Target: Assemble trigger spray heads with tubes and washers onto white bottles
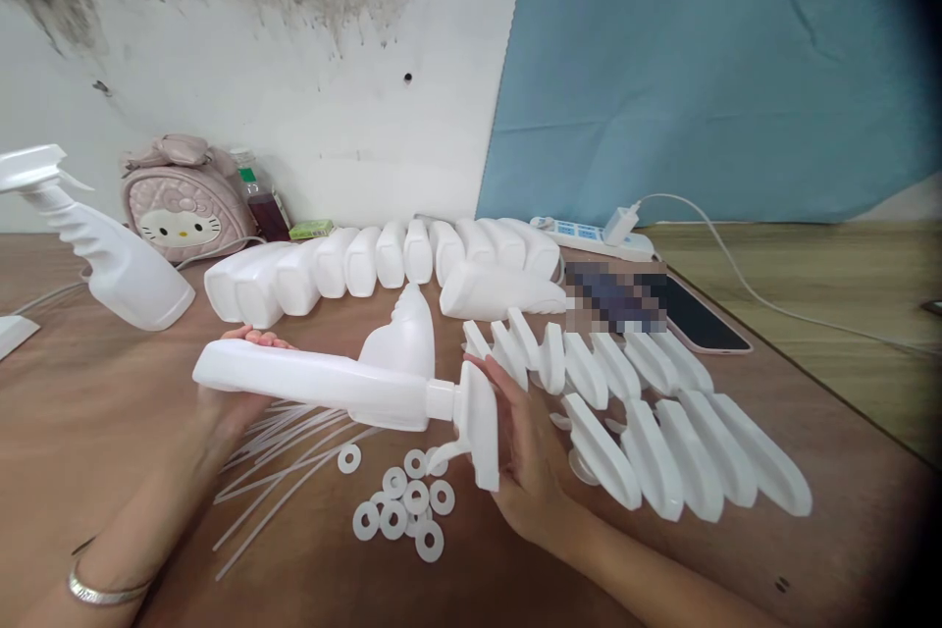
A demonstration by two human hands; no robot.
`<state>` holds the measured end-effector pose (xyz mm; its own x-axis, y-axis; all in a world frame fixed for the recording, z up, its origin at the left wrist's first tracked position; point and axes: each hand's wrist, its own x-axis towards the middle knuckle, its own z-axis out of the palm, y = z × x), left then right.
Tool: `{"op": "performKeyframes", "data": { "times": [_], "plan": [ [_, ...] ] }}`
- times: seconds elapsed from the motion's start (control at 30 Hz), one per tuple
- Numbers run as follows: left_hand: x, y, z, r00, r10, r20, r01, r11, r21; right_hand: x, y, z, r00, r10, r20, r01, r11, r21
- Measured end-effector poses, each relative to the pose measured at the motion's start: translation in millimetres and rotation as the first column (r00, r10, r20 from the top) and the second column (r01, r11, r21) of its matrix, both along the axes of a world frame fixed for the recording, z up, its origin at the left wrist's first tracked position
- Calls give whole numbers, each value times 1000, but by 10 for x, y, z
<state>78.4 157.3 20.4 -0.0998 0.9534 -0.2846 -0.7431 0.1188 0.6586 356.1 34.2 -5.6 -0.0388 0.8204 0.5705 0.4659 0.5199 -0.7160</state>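
In the head view, your left hand [235,392] holds the base end of a white plastic spray bottle [316,385] lying sideways above the brown desk [110,432], its fingers curled around the far side of the bottle. Your right hand [526,456] is at the neck end, with the fingers wrapped about the white plastic trigger head [478,422] that sits on the neck.

I judge that you are fitting the head onto the bottle. The next move probably calls for turning the collar while the left hand keeps the bottle steady.

Below the bottle lie white plastic ring washers [401,505] and thin clear dip tubes [287,456]. To the right is a row of loose white trigger heads [662,432], and far behind a row of empty white bottles [383,260].

Hard to make out: whether the head is fully seated, since your right palm hides the collar. The left palm is behind the bottle. A blurred patch covers something beside the dark phone [699,319]. A finished white sprayer [95,245] at the far left is cut by the edge.
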Motion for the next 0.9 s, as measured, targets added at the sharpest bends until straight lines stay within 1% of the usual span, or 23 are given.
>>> {"op": "performKeyframes", "data": {
  "times": [0.1,0.23,0.33,0.4,0.47,0.5,0.57,0.67,0.77,0.9],
  "plan": [
    [43,-20,30,998,-39,49,43,996,-82,-7,23,4,992,3,124,-9,999,48],
    [90,-31,75,1000,18,24,-15,992,-124,8,45,11,987,-23,159,13,998,60],
    [124,-39,90,997,78,-30,-81,987,-139,32,47,16,978,-65,196,41,991,124],
    [140,-47,88,991,114,-73,-124,980,-154,48,46,27,976,-74,206,37,983,179],
    [146,-56,77,987,127,-97,-143,975,-170,61,45,43,978,-70,196,26,976,217],
    [145,-59,71,989,116,-95,-131,977,-171,65,45,53,980,-66,189,24,976,215],
    [137,-65,61,996,60,-70,-70,986,-151,65,44,71,984,-52,169,24,987,162],
    [121,-74,54,999,-22,-34,18,994,-104,53,36,92,991,-21,130,17,1000,26],
    [113,-80,52,998,-41,-39,37,995,-96,39,25,107,992,3,123,1,999,-39],
    [113,-81,49,998,-45,-54,40,995,-95,36,19,117,991,17,131,-8,998,-69]
  ]
}}
